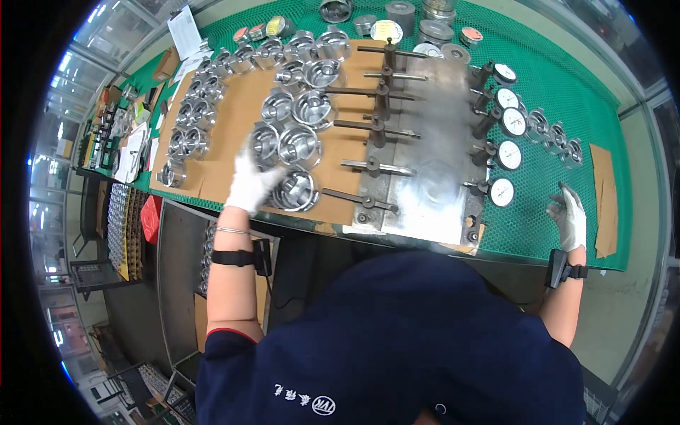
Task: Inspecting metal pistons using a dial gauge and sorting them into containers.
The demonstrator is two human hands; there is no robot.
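My left hand (pixel 250 183), in a white glove, is at the near end of a group of shiny metal pistons on a brown cardboard sheet (pixel 234 131). Its fingers and thumb reach around the near side of one piston (pixel 265 144), though the fingertips are partly hidden and blurred. Another piston (pixel 296 190) stands close by its thumb, with a further piston (pixel 300 145) beyond. My right hand (pixel 569 216), gloved too, hovers over the green mat at the right with fingers apart, holding nothing.
A steel plate (pixel 432 149) bears a row of dark bars on posts, and dial gauges (pixel 501 192) line its right side. Pistons (pixel 557 134) stand beyond the gauges. A cardboard strip (pixel 603 202) lies far right. Metal cylinders (pixel 400 15) stand at the back; a red bin (pixel 151 219) is left.
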